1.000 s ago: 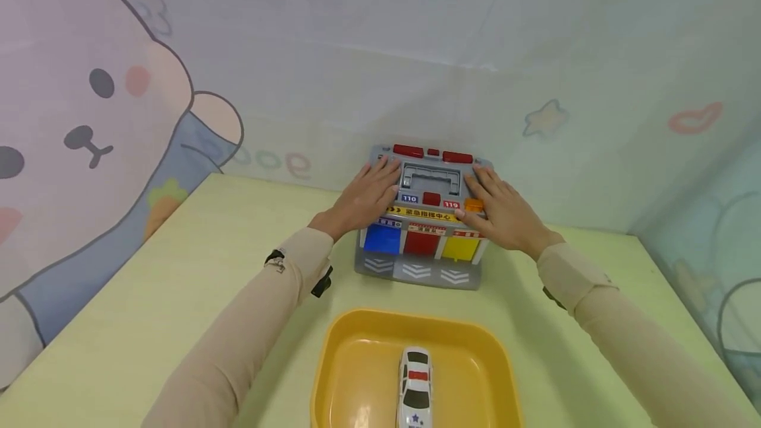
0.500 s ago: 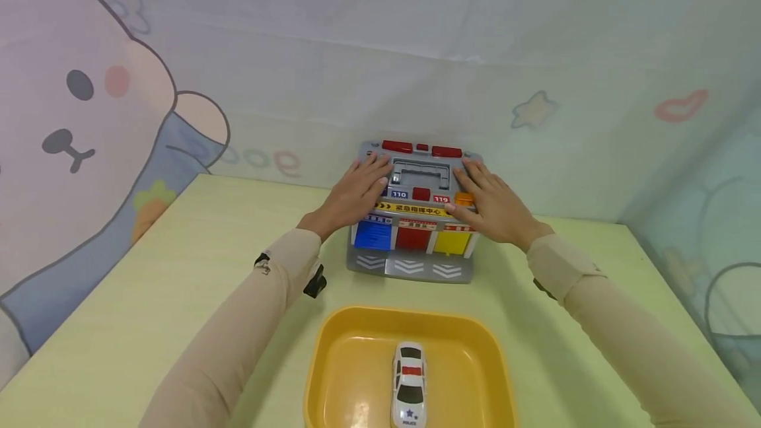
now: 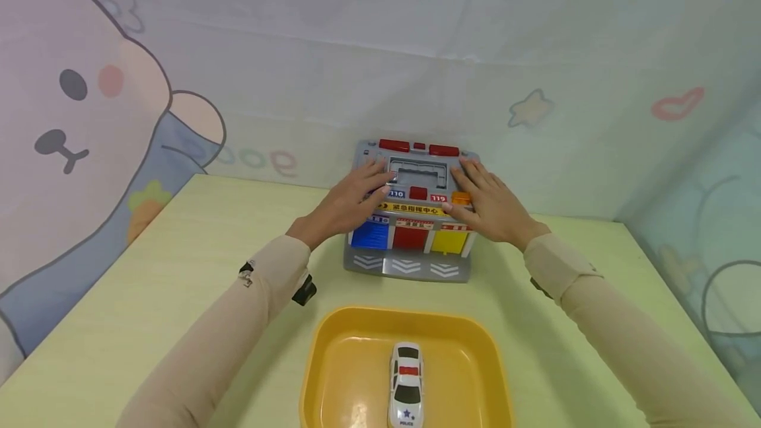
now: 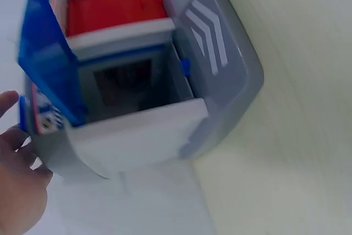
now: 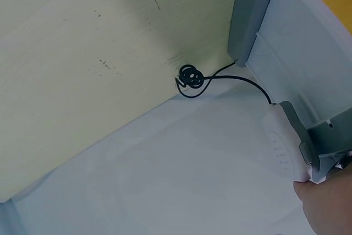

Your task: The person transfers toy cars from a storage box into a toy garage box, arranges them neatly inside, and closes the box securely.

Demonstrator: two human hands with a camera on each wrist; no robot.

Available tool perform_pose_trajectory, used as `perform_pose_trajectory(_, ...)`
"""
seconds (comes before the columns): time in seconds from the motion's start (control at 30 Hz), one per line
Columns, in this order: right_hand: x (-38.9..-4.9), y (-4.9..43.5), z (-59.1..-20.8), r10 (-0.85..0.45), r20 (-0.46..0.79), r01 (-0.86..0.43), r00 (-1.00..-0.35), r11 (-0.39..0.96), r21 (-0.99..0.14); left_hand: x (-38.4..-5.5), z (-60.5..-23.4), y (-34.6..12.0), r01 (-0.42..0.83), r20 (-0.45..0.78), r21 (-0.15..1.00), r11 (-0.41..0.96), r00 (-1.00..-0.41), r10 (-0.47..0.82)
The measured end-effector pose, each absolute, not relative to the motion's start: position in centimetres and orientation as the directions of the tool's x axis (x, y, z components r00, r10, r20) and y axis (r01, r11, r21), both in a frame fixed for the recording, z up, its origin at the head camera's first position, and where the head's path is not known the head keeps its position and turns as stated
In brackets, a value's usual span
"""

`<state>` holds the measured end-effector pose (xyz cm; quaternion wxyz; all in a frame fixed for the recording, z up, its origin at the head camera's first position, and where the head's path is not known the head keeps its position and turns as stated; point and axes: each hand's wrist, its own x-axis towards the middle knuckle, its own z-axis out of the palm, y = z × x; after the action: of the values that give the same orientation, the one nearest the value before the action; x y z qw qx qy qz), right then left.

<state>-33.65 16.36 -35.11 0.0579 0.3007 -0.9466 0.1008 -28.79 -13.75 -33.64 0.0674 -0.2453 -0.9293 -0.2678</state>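
A grey toy emergency station [image 3: 407, 268] stands at the back of the table, its red door [image 3: 410, 238] and yellow door [image 3: 448, 242] facing me. In the left wrist view, the blue door [image 4: 47, 53] is swung up, exposing a hollow bay. My left hand [image 3: 341, 203] lies at the left of the grey roof with fingers extended, thumb by the front edge. Fingers spread, my right hand [image 3: 496, 210] rests on the roof's right side beside the orange light [image 3: 460, 198]. The roof's carry handle [image 3: 419, 167] lies between both hands, held by neither.
Closer to me, a yellow tray [image 3: 410, 313] holds a white toy police car [image 3: 407, 382] with a red roof bar. A printed cloth [image 3: 333, 84] hangs behind the station. On the right, a coiled black cable [image 5: 191, 76] lies near the table's back edge.
The head view has shifted slightly, so everything sits further left. My left hand has slid a little outward and toward me on the roof. My right hand stays in place.
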Motion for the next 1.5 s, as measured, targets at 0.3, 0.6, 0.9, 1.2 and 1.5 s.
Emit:
perform_pose_trajectory(0.3, -33.7, 16.5, -35.0, -0.551, 0.182, -0.577, -0.814, 0.803, -0.148, -25.4, -32.4, -12.7, 0.614, 0.286, 0.433, 0.66, -0.788, 0.545)
perform_pose_trajectory(0.6, -33.5, 16.2, -35.3, -0.55, 0.183, -0.577, -0.815, 0.802, -0.156, -20.1, -32.0, -11.6, 0.712, 0.294, 0.344, 0.612, -0.701, 0.65)
perform_pose_trajectory(0.9, -33.4, 15.8, -35.0, -0.544, 0.193, -0.573, -0.816, 0.804, -0.157, -15.1, -32.6, -10.8, 0.788, 0.199, 0.366, 0.496, -0.587, 0.785)
perform_pose_trajectory(1.2, -33.5, 15.6, -35.3, -0.542, 0.191, -0.57, -0.818, 0.807, -0.152, -12.7, -34.1, -10.5, 0.81, 0.016, 0.387, 0.44, -0.483, 0.875)
perform_pose_trajectory(1.5, -33.6, 15.7, -35.3, -0.547, 0.185, -0.573, -0.817, 0.807, -0.146, -12.4, -36.0, -10.5, 0.813, -0.052, 0.406, 0.418, -0.436, 0.898)
